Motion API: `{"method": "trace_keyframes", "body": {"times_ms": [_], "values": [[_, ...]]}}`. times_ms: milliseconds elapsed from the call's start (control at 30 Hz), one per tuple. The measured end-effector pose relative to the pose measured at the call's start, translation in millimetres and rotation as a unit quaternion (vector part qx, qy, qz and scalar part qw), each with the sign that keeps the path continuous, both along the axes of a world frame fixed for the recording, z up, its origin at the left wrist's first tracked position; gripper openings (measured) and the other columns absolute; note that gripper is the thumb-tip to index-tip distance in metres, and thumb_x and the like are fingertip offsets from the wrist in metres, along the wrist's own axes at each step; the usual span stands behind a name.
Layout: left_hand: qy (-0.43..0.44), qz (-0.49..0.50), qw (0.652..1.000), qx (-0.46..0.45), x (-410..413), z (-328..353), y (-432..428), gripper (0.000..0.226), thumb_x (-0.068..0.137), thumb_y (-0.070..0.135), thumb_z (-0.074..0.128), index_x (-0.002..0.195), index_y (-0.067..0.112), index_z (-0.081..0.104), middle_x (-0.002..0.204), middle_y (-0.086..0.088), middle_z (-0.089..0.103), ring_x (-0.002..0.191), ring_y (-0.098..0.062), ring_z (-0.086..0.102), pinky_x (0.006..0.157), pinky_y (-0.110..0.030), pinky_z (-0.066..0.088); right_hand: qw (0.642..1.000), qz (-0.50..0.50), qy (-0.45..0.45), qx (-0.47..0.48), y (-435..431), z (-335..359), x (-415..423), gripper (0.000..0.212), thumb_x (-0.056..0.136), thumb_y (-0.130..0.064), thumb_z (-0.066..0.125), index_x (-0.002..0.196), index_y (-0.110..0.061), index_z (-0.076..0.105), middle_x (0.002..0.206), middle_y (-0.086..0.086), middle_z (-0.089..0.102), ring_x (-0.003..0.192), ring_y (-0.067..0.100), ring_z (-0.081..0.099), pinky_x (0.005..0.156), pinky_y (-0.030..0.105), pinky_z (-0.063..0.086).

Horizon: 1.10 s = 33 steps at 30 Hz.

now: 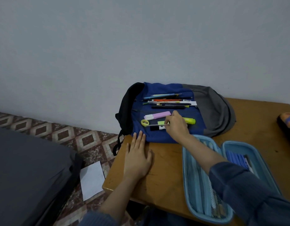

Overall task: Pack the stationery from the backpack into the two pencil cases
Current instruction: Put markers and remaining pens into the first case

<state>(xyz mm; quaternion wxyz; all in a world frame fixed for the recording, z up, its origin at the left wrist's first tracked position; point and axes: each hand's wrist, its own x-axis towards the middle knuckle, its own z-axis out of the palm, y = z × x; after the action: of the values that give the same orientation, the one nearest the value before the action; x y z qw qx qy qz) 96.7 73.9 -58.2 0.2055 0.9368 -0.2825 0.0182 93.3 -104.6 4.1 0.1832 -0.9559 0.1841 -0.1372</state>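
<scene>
A blue and grey backpack (157,136) lies flat on the wooden table (165,173). On it lie several pens and pencils (167,101), a pink highlighter (157,115), a yellow highlighter (190,121), a yellow sharpener (145,122) and a black marker (155,128). My right hand (176,126) pinches a thin flat strip (154,124) above the marker. My left hand (137,159) rests flat on the table, fingertips touching the backpack's edge. A light blue pencil case (204,198) lies open at the right, with blue items (237,160) in its far half.
A second, dark case with orange print (287,123) sits at the table's right edge. The wall stands right behind the backpack. Left of the table are patterned floor tiles, a white sheet (92,181) on the floor and a dark grey mattress (26,168).
</scene>
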Motion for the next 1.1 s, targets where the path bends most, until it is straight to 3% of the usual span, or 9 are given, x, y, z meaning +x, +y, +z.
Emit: {"method": "trace_keyframes", "body": {"times_ms": [100,233,467,567,733,833,900,1000,1100], "values": [[0.002,0.002,1.000,-0.004,-0.6,1.6,-0.6,0.062,0.098,0.042,0.029,0.150,0.023,0.001,0.157,0.012,-0.008,0.141,-0.003,-0.016,0.117,-0.033,-0.005,1.000,0.001,-0.026,0.003,-2.1,5.2,-7.9,0.014,0.089,-0.014,0.058,0.096,-0.007,0.069,0.092,0.016,0.068,0.086,0.031,0.062,0.067,0.034,0.046],[0.001,0.000,1.000,0.001,0.6,-0.1,-0.8,0.062,0.097,0.044,0.026,0.150,0.023,0.001,0.157,0.011,-0.007,0.142,-0.005,-0.014,0.117,-0.033,-0.005,0.989,-0.031,-0.114,0.086,-3.4,13.9,-25.1,0.016,0.087,-0.010,0.059,0.095,-0.004,0.071,0.078,0.016,0.071,0.073,0.030,0.065,0.069,0.039,0.055],[-0.004,-0.004,1.000,-0.009,2.9,-1.4,-0.7,0.065,0.093,0.047,0.023,0.150,0.020,0.010,0.158,0.008,0.001,0.144,-0.009,-0.007,0.117,-0.034,0.000,0.907,-0.091,-0.195,0.362,2.3,21.7,-91.6,0.009,0.086,-0.008,0.063,0.084,-0.005,0.072,0.078,0.006,0.068,0.069,0.016,0.064,0.067,0.027,0.054],[-0.021,-0.007,1.000,-0.009,-0.7,0.1,-1.0,0.058,0.098,0.039,0.035,0.148,0.015,0.020,0.157,0.002,0.012,0.146,-0.014,0.002,0.118,-0.035,0.009,0.883,-0.123,-0.179,0.417,-4.9,16.8,-124.0,0.016,0.085,0.002,0.062,0.084,-0.014,0.059,0.078,0.008,0.065,0.073,0.022,0.064,0.070,0.038,0.054],[0.019,0.012,1.000,0.013,-15.4,13.8,-12.7,0.046,0.098,0.030,0.038,0.141,0.014,0.036,0.151,-0.004,0.031,0.140,-0.019,0.024,0.115,-0.036,0.020,0.879,-0.174,-0.143,0.420,-23.7,5.1,-163.6,0.019,0.082,0.006,0.060,0.076,-0.010,0.054,0.071,0.014,0.062,0.058,0.021,0.057,0.056,0.031,0.048],[0.015,-0.026,0.999,-0.034,-39.7,29.1,-30.4,0.026,0.093,0.027,0.049,0.114,0.018,0.061,0.118,-0.001,0.059,0.112,-0.018,0.049,0.095,-0.031,0.040,0.885,-0.192,-0.137,0.402,-26.0,0.5,-174.7,0.018,0.084,0.002,0.060,0.067,-0.004,0.060,0.065,0.015,0.063,0.055,0.023,0.055,0.057,0.032,0.047],[0.025,-0.086,0.994,-0.057,-64.0,38.8,-43.5,0.018,0.092,0.029,0.051,0.097,0.021,0.066,0.099,0.003,0.063,0.099,-0.015,0.053,0.087,-0.030,0.043,0.884,-0.198,-0.130,0.402,-23.9,-2.3,-177.1,0.019,0.084,0.001,0.060,0.065,-0.004,0.061,0.064,0.015,0.064,0.055,0.024,0.056,0.058,0.033,0.049],[0.056,-0.141,0.988,-0.006,-93.1,41.6,-59.9,0.019,0.091,0.038,0.053,0.091,0.022,0.064,0.096,0.005,0.060,0.097,-0.012,0.050,0.094,-0.031,0.040,0.893,-0.200,-0.112,0.387,-20.4,-5.5,-176.3,0.021,0.081,0.002,0.063,0.062,-0.008,0.060,0.061,0.010,0.062,0.054,0.020,0.055,0.060,0.033,0.049],[0.081,-0.111,0.990,0.036,-98.5,35.0,-68.0,0.021,0.088,0.041,0.057,0.086,0.021,0.063,0.092,0.005,0.063,0.091,-0.011,0.056,0.096,-0.033,0.042,0.898,-0.202,-0.104,0.377,-18.8,-3.8,-175.5,0.021,0.081,0.001,0.063,0.062,-0.009,0.060,0.060,0.009,0.062,0.051,0.018,0.056,0.050,0.026,0.048]]}}
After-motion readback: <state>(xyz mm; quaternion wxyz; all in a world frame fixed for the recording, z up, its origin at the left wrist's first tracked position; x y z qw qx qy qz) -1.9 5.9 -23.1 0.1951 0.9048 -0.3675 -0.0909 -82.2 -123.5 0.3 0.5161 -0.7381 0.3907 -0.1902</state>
